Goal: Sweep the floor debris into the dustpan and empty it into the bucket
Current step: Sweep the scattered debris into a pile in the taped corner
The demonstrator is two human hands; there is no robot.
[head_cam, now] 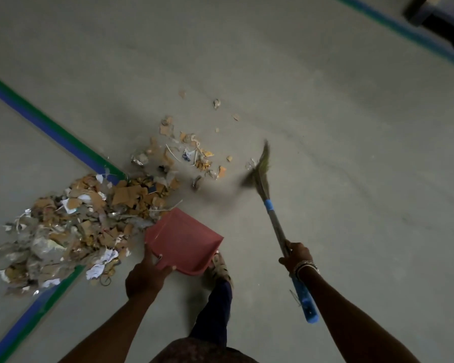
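Head view: one left hand point(144, 277) grips one pink dustpan point(182, 241) beside one big debris pile point(71, 226); one right hand point(296, 255) clasps one broom point(269, 203) (bristles blurred) near scattered scraps point(192, 153).

Layout of the sweeping area, seen from above.
The dustpan point(182, 241) is being held at its near edge by the left hand point(144, 277), its far corner touching the large debris pile point(71, 226) lying to its left across the floor tape point(50, 132). Scattered scraps point(189, 153) are lying beyond the dustpan; the broom point(274, 221), held by the right hand point(296, 255), is positioned to their right.
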